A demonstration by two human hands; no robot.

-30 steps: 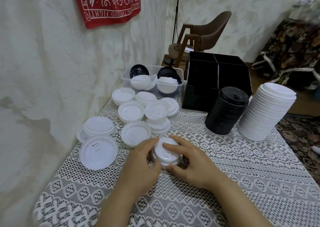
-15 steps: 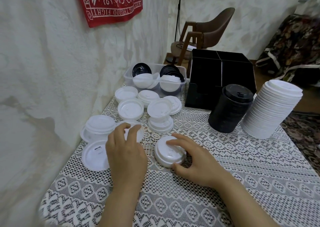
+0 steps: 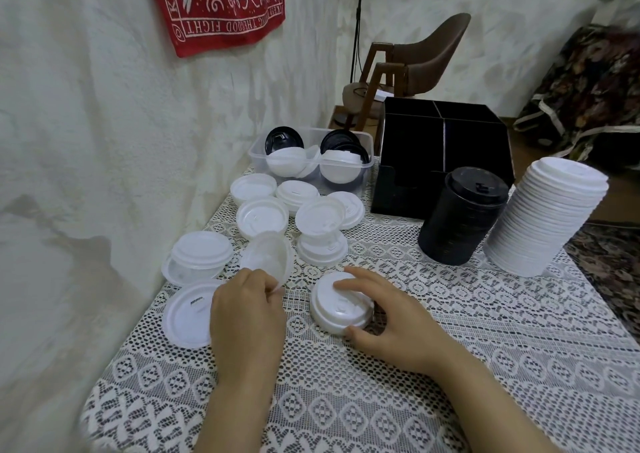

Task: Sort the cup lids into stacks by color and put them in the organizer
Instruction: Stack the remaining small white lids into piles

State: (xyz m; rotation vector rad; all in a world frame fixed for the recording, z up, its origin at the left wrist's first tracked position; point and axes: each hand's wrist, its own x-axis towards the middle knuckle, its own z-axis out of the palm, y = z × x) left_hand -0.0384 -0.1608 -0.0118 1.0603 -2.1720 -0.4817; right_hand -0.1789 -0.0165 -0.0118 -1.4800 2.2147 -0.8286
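My left hand (image 3: 247, 310) pinches the near edge of a white lid (image 3: 268, 260), which is tilted up off the cloth. My right hand (image 3: 384, 317) rests on a small stack of white lids (image 3: 337, 309) in front of me, thumb at its near side and fingers on top. Several loose white lids (image 3: 263, 215) lie on the left half of the table. A tall black lid stack (image 3: 462, 215) and a taller white lid stack (image 3: 543, 217) stand at the right. The black organizer (image 3: 440, 151) sits behind them, its compartments dark.
A clear plastic tub (image 3: 311, 160) with black and white lids stands at the back, left of the organizer. The wall runs close along the table's left edge. A brown chair (image 3: 415, 58) stands beyond the table. The lace tablecloth (image 3: 450, 331) covers the table.
My left hand left the small stack, reached left to a flat white lid and has lifted its edge so it tilts up. My right hand stayed on the small stack.
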